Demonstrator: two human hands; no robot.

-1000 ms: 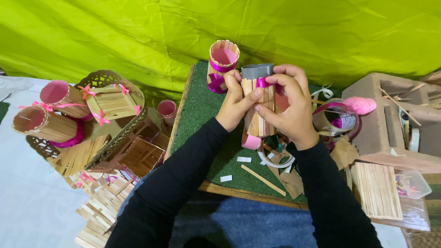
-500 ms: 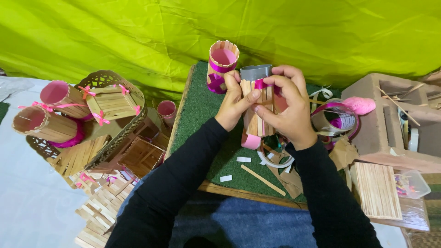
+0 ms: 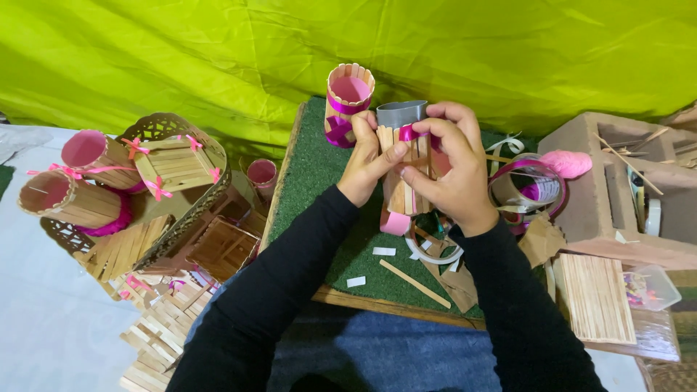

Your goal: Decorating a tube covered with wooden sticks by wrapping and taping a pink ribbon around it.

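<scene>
Hands meet over the green turf mat (image 3: 312, 181) on the table. Left hand (image 3: 367, 163) and right hand (image 3: 454, 174) each close their grip on a wooden-stick cylinder (image 3: 403, 181) banded with glossy pink ribbon (image 3: 410, 133). At 11 o'clock stands a finished stick cup (image 3: 347, 105); flat sticks (image 3: 595, 297) lie at 4 o'clock.

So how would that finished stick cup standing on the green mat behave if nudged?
The stick cup looks light, built of thin wooden sticks with a pink ribbon band, so it would probably slide on the green mat or tip easily. It stands tall and narrow. On its side, its round shape would likely roll.
</scene>
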